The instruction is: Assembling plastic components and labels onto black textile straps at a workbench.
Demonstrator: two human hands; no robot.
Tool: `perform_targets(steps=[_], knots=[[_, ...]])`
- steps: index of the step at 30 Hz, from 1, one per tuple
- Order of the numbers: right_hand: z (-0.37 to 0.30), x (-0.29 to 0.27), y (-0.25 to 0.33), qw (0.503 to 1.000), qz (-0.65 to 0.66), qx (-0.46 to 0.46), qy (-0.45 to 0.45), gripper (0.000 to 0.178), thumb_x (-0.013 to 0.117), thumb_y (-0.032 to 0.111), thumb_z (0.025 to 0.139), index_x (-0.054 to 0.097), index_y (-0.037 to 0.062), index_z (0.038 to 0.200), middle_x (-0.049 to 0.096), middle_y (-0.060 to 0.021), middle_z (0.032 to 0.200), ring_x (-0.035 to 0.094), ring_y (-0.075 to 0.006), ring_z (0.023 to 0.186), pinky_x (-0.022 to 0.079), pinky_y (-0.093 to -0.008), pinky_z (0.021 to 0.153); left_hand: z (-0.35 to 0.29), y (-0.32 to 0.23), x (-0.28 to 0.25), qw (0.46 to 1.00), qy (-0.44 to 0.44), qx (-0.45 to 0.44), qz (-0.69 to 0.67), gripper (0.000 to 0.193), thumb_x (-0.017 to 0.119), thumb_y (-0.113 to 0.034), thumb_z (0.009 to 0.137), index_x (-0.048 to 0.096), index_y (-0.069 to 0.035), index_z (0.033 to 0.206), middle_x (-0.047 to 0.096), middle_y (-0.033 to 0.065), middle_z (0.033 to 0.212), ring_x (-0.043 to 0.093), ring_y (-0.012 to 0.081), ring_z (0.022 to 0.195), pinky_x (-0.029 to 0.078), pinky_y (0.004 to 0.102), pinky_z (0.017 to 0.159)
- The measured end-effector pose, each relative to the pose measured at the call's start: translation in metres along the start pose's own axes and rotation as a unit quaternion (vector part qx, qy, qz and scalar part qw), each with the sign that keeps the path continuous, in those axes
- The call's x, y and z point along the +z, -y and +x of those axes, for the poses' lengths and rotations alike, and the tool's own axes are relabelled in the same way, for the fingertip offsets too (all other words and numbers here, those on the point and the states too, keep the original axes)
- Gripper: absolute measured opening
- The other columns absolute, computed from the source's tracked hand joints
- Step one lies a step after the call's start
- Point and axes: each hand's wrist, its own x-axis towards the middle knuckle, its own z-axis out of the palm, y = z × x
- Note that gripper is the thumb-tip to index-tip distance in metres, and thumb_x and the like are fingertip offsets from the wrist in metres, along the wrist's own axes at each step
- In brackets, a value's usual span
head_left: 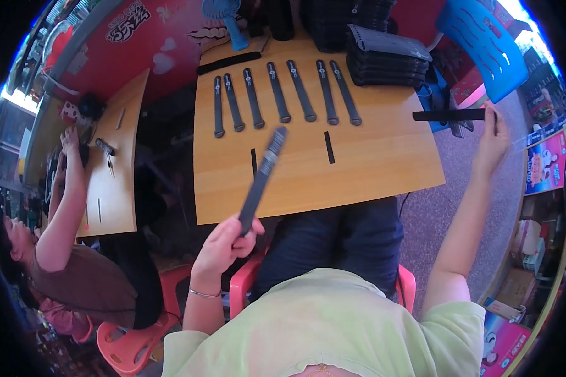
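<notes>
Grey strap [262, 179] clamped in left grip [225, 244], black strip [449, 115] in right grip [495, 137], beyond table edge [429, 151]

Raised flat dark-grey strap [261, 180]: pale markings blurred
Light-blue plastic fan [221, 9]: top cut off
Straight black strip [449, 115]: end hidden by right hand [495, 139]

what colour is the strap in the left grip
The strap is dark grey with pale markings toward its far end; seen in the head view.
</notes>
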Motion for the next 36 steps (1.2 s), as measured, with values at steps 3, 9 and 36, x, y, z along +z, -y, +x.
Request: perform_targets(steps=[3, 9, 36], knots=[[-0.048, 0.028, 0.005, 0.975, -0.115, -0.174, 0.078, 0.020, 0.063, 0.008, 0.085, 0.069, 0.0088, 0.104, 0.069, -0.0020, 0.092, 0.062, -0.0137, 0.071, 0.048, -0.0294, 0.062, 0.015, 0.010, 0.006, 0.990, 0.010, 0.071, -0.125, 0.041, 0.024, -0.033, 0.101, 0.050, 0.000, 0.104, 0.034, -0.0024, 0.061, 0.027, 0.0065, 0.047, 0.022, 0.0210, 0.044], [-0.135, 0.043, 0.004, 0.915, -0.199, -0.188, 0.297, 0.014, 0.066, 0.006, 0.077, 0.069, 0.0075, 0.090, 0.068, -0.0074, 0.085, 0.066, -0.0238, 0.077, 0.051, -0.0313, 0.067, 0.029, 0.015, 0.016, 0.979, -0.050, 0.111, -0.166, 0.035, 0.030, -0.034, 0.100, 0.049, -0.005, 0.106, 0.038, -0.0004, 0.061, 0.033, 0.0100, 0.046, 0.026, 0.0233, 0.045], [-0.158, 0.049, 0.059, 0.932, -0.111, -0.067, 0.338, 0.029, 0.072, 0.019, 0.077, 0.066, 0.0074, 0.103, 0.064, -0.0092, 0.097, 0.062, -0.0246, 0.088, 0.049, -0.0316, 0.073, 0.058, 0.038, 0.039, 0.964, -0.093, 0.186, -0.163, 0.036, 0.041, -0.027, 0.099, 0.045, -0.001, 0.125, 0.053, 0.0022, 0.093, 0.052, 0.0130, 0.085, 0.044, 0.0274, 0.072]])
